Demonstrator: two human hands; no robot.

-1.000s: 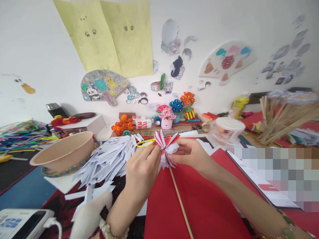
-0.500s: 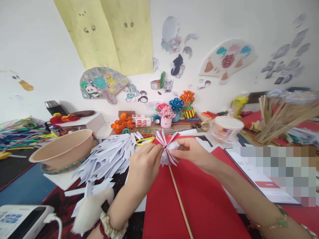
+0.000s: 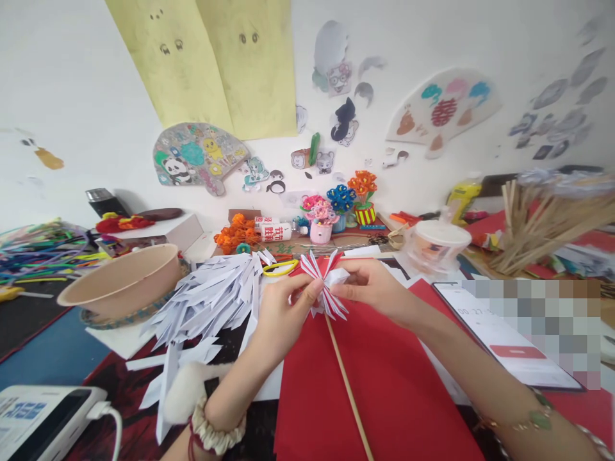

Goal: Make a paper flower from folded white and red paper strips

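Note:
A folded paper flower [image 3: 335, 276], white with red stripes, sits at the top of a thin wooden stick [image 3: 346, 381]. My left hand [image 3: 283, 314] pinches the flower near its centre, with the thumb on the folds. From the other side, my right hand [image 3: 382, 291] grips a white petal on the right edge between thumb and fingers. The stick slants down towards me over a large red paper sheet [image 3: 403, 397]. My fingers partly cover the flower's middle, so how it joins the stick is hidden.
Left of my hands lies a pile of white paper strips [image 3: 206, 301], with yellow-handled scissors [image 3: 280, 267] behind. A beige bowl [image 3: 120, 278] stands further left. A phone [image 3: 504, 342] lies at right, beyond it a bundle of wooden sticks [image 3: 533, 224]. Small craft flowers [image 3: 341, 202] line the wall.
My left hand has turned, so its thumb now shows on the flower's centre. The flower has shifted slightly right, and my right hand still holds its right side.

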